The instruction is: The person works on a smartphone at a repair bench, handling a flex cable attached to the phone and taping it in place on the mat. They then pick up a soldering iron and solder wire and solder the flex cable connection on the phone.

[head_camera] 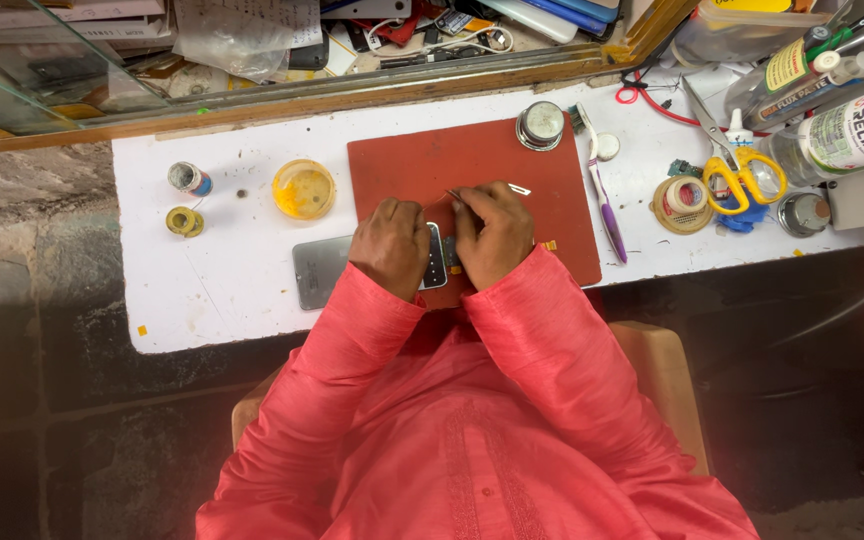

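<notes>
Head view: the left hand (pixel 392 247) is curled closed, pressing down a small dark device (pixel 436 256) on the red mat (pixel 412 165). The right hand (pixel 493 232) is closed, pinching thin tweezers (pixel 455 197) above the device. Yellow-handled scissors (pixel 742 172) lie well apart.

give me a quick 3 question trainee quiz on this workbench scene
1. True or false: the yellow-handled scissors lie on the dark red rectangular work mat.
2. Which lies left of the mat? A) round yellow plastic dish B) purple-handled toothbrush
3. What do the left hand and right hand hold between them?

Key: 1 false, they lie on the white table. 2 A. 3 a small dark opened device, partly hidden.
</notes>
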